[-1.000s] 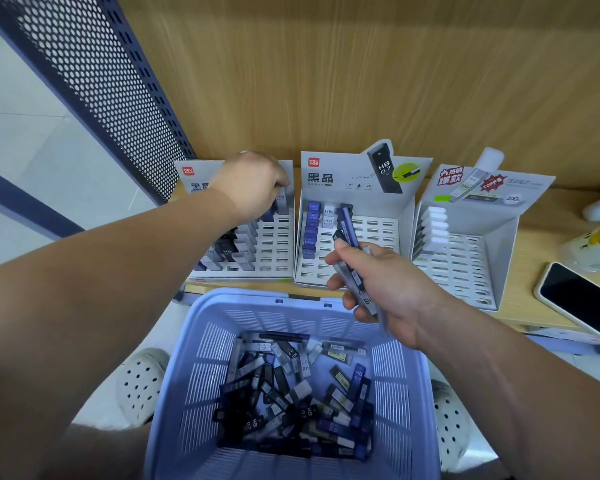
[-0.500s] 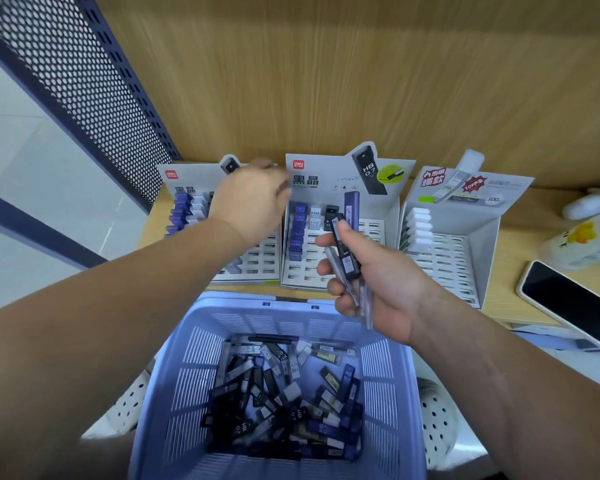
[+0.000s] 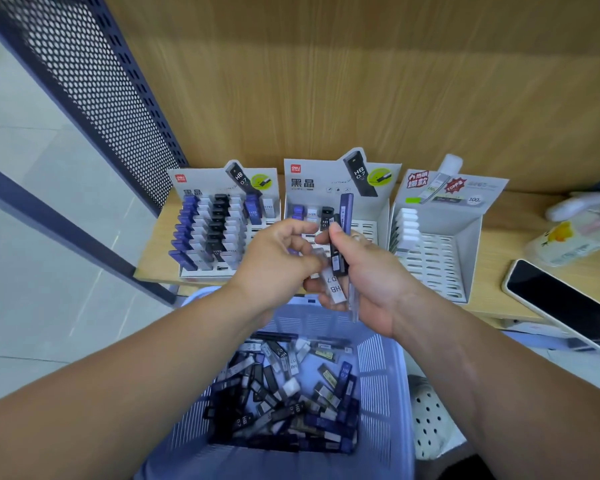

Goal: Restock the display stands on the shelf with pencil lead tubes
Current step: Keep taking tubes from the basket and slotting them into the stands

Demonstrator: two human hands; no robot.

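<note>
1. A blue basket [image 3: 385, 372] of loose pencil lead tubes [image 3: 284, 403] sits nearest the camera.
2. Above it, the right hand [image 3: 371, 278] grips a bundle of tubes [image 3: 339, 251]; the left hand [image 3: 274, 261] pinches one clear tube [image 3: 335, 287] in it.
3. Beyond, three part-filled display stands [image 3: 312, 199] line the shelf [image 3: 496, 247].

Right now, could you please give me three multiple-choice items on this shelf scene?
1. Where is the phone? A in the basket; B on the shelf, right of the stands; C on the floor.
2. How many stands are on the shelf? A two; B five; C three.
3. What is the right grip doing? A holding several tubes; B hanging empty; C pressing the phone.
Key: B, it lies past the last stand; C, three sit side by side; A, fingers curl round tubes.
</note>
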